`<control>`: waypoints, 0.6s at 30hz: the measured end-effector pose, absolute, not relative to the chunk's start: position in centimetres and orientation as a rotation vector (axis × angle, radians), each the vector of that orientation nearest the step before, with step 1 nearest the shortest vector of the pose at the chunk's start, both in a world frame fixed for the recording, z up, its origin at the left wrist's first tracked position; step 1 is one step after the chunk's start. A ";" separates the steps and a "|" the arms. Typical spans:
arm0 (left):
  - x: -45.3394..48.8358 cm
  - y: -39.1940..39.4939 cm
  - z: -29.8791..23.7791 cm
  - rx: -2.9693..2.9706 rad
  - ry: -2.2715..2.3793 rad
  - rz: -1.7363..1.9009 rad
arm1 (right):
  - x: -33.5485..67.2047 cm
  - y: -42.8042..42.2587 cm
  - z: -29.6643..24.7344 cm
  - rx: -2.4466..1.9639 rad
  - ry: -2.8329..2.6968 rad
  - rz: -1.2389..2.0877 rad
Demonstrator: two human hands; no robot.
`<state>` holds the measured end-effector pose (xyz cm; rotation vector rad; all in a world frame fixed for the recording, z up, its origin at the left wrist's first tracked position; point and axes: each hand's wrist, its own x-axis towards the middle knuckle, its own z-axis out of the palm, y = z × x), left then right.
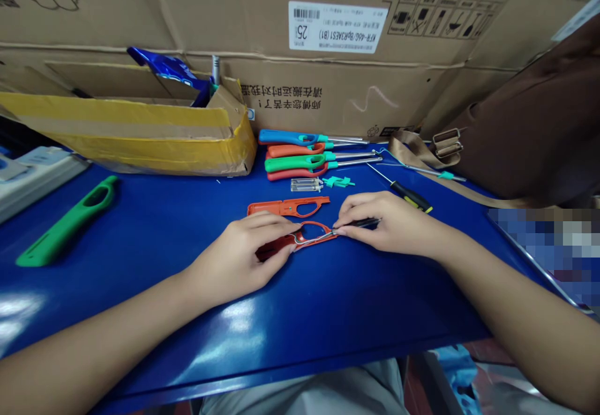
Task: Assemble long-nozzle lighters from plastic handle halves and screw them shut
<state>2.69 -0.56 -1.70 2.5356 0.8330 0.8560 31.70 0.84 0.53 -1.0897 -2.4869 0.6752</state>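
Observation:
My left hand (239,255) grips an orange plastic lighter shell (276,250) lying on the table, its fingers covering much of it. A thin metal part (314,236) runs along that shell towards my right hand (387,222). Its fingertips pinch a slim dark rod (363,222), which meets the metal part. Just above, a second orange shell half (288,207) lies loose. Several long-nosed utility lighters (295,155) lie side by side further back. A screwdriver with a black and yellow handle (411,196) lies near my right hand.
The glossy blue table (328,321) holds a green lighter body (65,221), small metal and teal parts (323,183), and a yellow-taped cardboard box (140,134). A brown bag (529,127) with a strap sits at the right, and a large carton (337,84) stands behind.

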 end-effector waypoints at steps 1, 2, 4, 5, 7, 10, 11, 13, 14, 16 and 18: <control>2.7 -0.5 -1.7 2.540 0.826 0.850 | 31.5 0.9 0.5 -1.109 -2.440 0.733; 2.7 -0.5 -1.8 2.542 0.819 0.843 | 31.4 0.9 0.4 -1.140 -2.395 0.785; 2.7 -0.3 -1.9 2.537 0.808 0.835 | 31.0 0.9 0.3 -1.244 -2.322 0.880; 2.7 -0.3 -2.0 2.532 0.797 0.833 | 30.7 0.8 0.3 -1.307 -2.298 0.926; 2.7 -0.2 -2.2 2.520 0.762 0.830 | 30.4 0.6 0.4 -1.428 -2.269 0.986; 2.6 0.0 -2.4 2.506 0.727 0.829 | 30.1 0.3 0.6 -1.544 -2.281 0.995; 2.6 0.1 -2.4 2.502 0.726 0.827 | 30.1 0.2 0.7 -1.555 -2.294 0.996; 2.6 0.2 -2.4 2.493 0.726 0.823 | 30.3 0.2 0.9 -1.524 -2.347 0.982; 2.6 0.2 -2.4 2.489 0.726 0.824 | 30.4 0.1 1.0 -1.478 -2.380 0.939; 2.7 0.2 -2.4 2.484 0.721 0.826 | 30.5 -0.1 1.2 -1.320 -2.434 0.794; 2.8 0.2 -2.5 2.484 0.717 0.837 | 30.1 -0.4 1.3 -1.125 -2.448 0.687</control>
